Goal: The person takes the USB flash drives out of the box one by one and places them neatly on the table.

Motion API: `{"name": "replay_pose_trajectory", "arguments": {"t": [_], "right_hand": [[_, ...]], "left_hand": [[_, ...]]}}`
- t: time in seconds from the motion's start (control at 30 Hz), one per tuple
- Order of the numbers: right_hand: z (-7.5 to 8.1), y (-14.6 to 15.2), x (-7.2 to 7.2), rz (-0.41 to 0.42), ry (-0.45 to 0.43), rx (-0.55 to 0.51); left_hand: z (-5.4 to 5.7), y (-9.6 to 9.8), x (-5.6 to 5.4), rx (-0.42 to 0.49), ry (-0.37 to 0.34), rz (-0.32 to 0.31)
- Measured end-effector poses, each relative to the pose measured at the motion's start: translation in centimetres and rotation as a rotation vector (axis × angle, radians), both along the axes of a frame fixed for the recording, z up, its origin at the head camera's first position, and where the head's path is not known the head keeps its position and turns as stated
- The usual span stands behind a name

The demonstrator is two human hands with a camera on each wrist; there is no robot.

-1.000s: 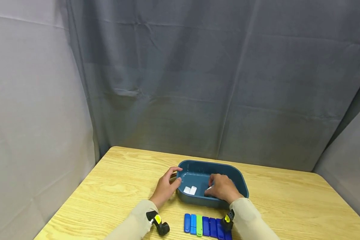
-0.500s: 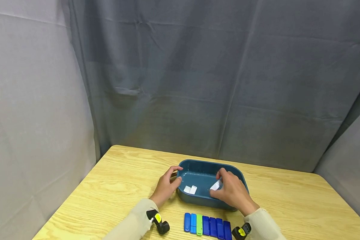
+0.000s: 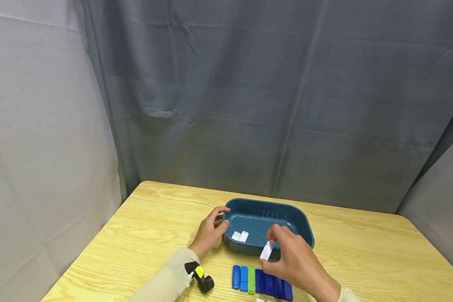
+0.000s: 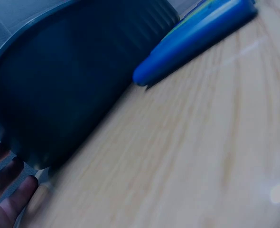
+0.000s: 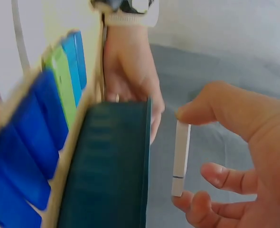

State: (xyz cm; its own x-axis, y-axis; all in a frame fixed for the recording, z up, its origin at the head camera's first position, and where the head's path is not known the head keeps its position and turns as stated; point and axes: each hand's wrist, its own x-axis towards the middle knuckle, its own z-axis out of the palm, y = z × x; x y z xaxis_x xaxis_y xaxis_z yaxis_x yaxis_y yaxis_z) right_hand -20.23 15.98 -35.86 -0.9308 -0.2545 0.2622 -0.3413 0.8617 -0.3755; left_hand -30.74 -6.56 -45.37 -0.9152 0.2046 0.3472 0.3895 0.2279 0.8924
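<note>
My right hand (image 3: pixel 292 262) pinches a small white flat stick (image 3: pixel 266 251), which looks like a USB flash drive, between thumb and fingertips. It is held above the near rim of a dark teal bin (image 3: pixel 264 248). In the right wrist view the white stick stands upright, with a dark line near its lower end. My left hand (image 3: pixel 208 233) rests at the bin's left end, fingers spread and touching the rim. Two similar white sticks (image 3: pixel 243 236) lie inside the bin, near its left front corner.
In front of the bin, a row of flat sticks lies side by side: two lighter blue (image 3: pixel 236 277), one green (image 3: pixel 251 280) and several dark blue (image 3: pixel 269 284). White pieces (image 3: pixel 261 300) show at the bottom edge. Grey curtains (image 3: pixel 219 105) hang behind the wooden table (image 3: pixel 162 218).
My right hand has lifted the white stick out of the bin and moved it towards me, over the near rim. The left hand stays at the bin's left end.
</note>
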Motion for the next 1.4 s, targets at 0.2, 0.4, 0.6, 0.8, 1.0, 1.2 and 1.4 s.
{"name": "replay_pose_trajectory", "arguments": {"t": [0.2,0.4,0.6,0.8,1.0,1.2,1.4], "right_hand": [[-0.2,-0.5,1.8,0.098,-0.076,0.044],[-0.5,-0.9,2.5,0.186,-0.223,0.072],[-1.2,-1.2,2.7,0.286,-0.265,0.117],[-1.9,-1.5,3.0,0.366,-0.252,0.144],[-2.9,-1.6,3.3,0.422,-0.226,0.171],[-3.7,-1.9,3.5,0.440,-0.255,0.173],[-4.5,-1.8,3.3,0.436,-0.280,0.195]], "left_hand": [[0.5,0.1,0.2,0.000,0.004,-0.014],[-1.8,0.2,-1.6,-0.006,0.013,0.008],[-1.8,0.1,-1.7,-0.017,0.011,0.015],[-1.5,0.0,-1.4,-0.022,0.007,0.019],[-1.3,0.0,-1.3,-0.029,-0.006,0.028],[-1.3,0.0,-1.2,-0.029,-0.005,0.026],[-1.3,0.0,-1.1,-0.030,-0.011,0.021]]}}
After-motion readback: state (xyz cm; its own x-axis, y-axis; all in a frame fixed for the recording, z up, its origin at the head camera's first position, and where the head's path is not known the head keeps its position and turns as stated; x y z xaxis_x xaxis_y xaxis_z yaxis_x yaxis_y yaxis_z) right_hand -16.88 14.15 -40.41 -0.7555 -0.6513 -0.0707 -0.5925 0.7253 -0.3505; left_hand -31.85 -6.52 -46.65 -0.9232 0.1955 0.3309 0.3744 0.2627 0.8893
